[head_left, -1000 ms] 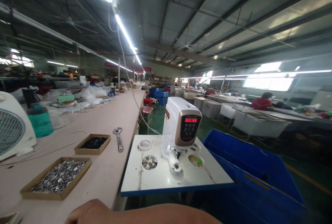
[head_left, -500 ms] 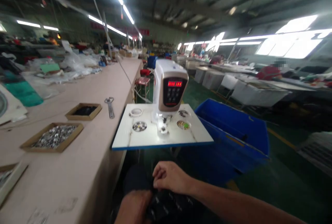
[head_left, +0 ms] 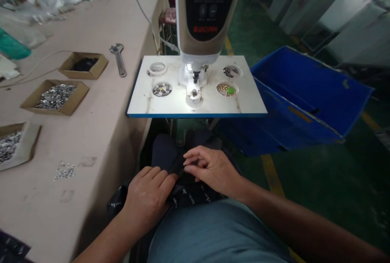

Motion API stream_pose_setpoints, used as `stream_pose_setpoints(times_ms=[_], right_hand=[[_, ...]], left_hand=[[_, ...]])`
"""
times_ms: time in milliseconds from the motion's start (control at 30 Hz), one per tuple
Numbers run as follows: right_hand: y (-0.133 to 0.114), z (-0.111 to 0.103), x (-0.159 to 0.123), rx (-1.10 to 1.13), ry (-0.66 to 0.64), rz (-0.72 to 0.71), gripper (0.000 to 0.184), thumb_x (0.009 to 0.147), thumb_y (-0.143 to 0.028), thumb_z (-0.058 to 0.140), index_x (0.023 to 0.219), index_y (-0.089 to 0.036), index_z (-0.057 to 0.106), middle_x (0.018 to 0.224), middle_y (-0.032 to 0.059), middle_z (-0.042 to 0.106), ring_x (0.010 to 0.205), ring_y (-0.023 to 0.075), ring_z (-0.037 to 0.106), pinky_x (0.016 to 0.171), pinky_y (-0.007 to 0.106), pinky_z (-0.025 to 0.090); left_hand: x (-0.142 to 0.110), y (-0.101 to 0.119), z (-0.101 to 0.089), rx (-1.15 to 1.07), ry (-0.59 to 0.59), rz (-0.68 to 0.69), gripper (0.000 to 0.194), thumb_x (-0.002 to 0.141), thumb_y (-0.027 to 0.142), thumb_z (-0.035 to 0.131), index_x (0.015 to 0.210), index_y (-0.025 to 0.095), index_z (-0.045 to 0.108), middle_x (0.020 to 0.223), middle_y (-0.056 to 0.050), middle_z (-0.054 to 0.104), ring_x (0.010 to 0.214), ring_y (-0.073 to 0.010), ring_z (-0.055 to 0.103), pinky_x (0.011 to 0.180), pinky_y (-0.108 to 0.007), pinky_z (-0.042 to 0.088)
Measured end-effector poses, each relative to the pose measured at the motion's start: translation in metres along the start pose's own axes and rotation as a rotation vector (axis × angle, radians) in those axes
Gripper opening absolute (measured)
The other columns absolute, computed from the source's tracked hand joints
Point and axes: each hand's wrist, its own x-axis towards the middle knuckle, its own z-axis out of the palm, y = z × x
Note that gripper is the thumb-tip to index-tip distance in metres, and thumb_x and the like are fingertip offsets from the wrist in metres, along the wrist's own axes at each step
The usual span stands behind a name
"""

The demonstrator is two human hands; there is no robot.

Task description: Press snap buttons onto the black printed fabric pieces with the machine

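Observation:
Black fabric with white lettering [head_left: 190,198] lies across my lap. My left hand [head_left: 149,194] is closed over it, fingers on top and the thumb along its edge. My right hand [head_left: 213,169] is at the fabric's other side, fingers curled and thumb close to the index finger, apparently pinching its edge; the exact contact is hard to see. Just beyond both hands stands a snap-fastening press [head_left: 198,43] on a small white table [head_left: 170,106]. Its lower die [head_left: 194,95] has nothing visible on it. Round wells in the tabletop hold small metal parts [head_left: 162,89] and gold-coloured pieces [head_left: 224,89].
On the long workbench [head_left: 100,133] at left sit cardboard trays of metal parts [head_left: 56,97], a tray of black pieces [head_left: 83,64], an adjustable wrench [head_left: 118,59] and loose small fasteners [head_left: 64,170]. A large blue bin [head_left: 304,100] stands right of the press.
My view has tilted down from the hall to my lap. The left arm, earlier stretched across the bottom, has drawn back; both hands are now together at the black fabric.

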Motion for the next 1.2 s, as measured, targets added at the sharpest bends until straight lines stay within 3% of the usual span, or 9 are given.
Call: stream_pose_setpoints(times_ms=[467, 833, 1200], right_hand=[[0.011, 0.004, -0.016, -0.085, -0.046, -0.244, 0.03, 0.086, -0.01, 0.068, 0.114, -0.021, 0.068, 0.101, 0.001, 0.078, 0.077, 0.0102, 0.072, 0.07, 0.019, 0.054], [0.019, 0.009, -0.016, -0.282, -0.049, -0.46, 0.04, 0.095, -0.016, 0.059, 0.135, -0.02, 0.057, 0.103, 0.0032, 0.078, 0.088, 0.0125, 0.075, 0.08, 0.022, 0.057], [0.019, 0.008, -0.018, -0.49, -0.101, -0.572, 0.038, 0.102, -0.021, 0.051, 0.139, -0.016, 0.053, 0.112, 0.0072, 0.077, 0.094, 0.0148, 0.075, 0.08, 0.024, 0.057]], left_hand=[[-0.006, 0.011, -0.012, -0.067, 0.013, 0.014, 0.017, 0.09, 0.009, 0.049, 0.096, 0.015, 0.063, 0.072, -0.004, 0.063, 0.068, -0.0208, 0.05, 0.064, -0.037, 0.034], [-0.002, 0.012, -0.011, -0.092, 0.005, -0.039, 0.018, 0.085, 0.005, 0.052, 0.092, 0.017, 0.064, 0.068, -0.001, 0.06, 0.065, -0.0196, 0.047, 0.063, -0.035, 0.035], [-0.003, 0.012, -0.005, -0.116, 0.0, -0.071, 0.022, 0.081, 0.003, 0.051, 0.091, 0.016, 0.064, 0.069, -0.002, 0.061, 0.065, -0.0199, 0.05, 0.062, -0.036, 0.036]])
